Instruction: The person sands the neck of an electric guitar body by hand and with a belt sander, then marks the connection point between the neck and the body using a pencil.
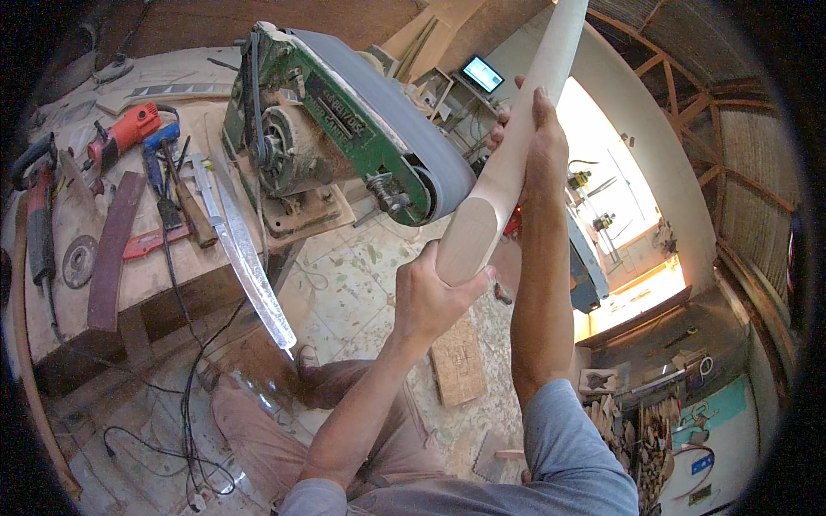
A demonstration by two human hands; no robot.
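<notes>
A long, pale, smooth-shaped wooden piece (502,182) slants from the middle of the view up to the top edge. Its near end carries a flat, rounded-off face. My left hand (428,295) is closed around that near end, thumb along the right side. Farther up, my right hand (544,138) grips the shaft, with its fingertips showing on the left side. Just left of the wood stands a green belt sander (340,116) with a grey belt (452,176). The near end lies close to the belt's rounded nose; I cannot tell if they touch.
The workbench (172,288) at left holds a red-orange power tool (129,133), an angle grinder (40,224), calipers (206,189) and a long metal ruler (258,288) jutting over its edge. Cables (194,413) trail on the floor. A wooden block (458,361) lies near my legs.
</notes>
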